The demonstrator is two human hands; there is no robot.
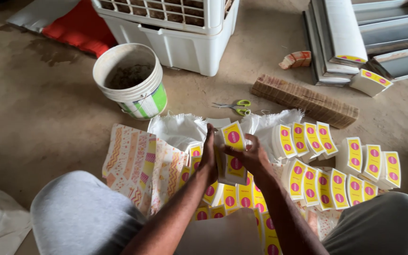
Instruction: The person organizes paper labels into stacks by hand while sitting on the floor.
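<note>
On the floor (48, 104) sit a white cooler (180, 33), a bucket (131, 80), and rows of yellow boxes (336, 174). Both hands, left (208, 158) and right (251, 158), grasp a stack (232, 156) of flat boxes above the knees; squaring it seems underway, needing even pressure.

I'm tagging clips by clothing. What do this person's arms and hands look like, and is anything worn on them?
Both forearms are bare, with no sleeves in view. The left hand and right hand show no gloves, watch or bands; rings cannot be ruled out at this size. Grey cloth covers the knees.
</note>
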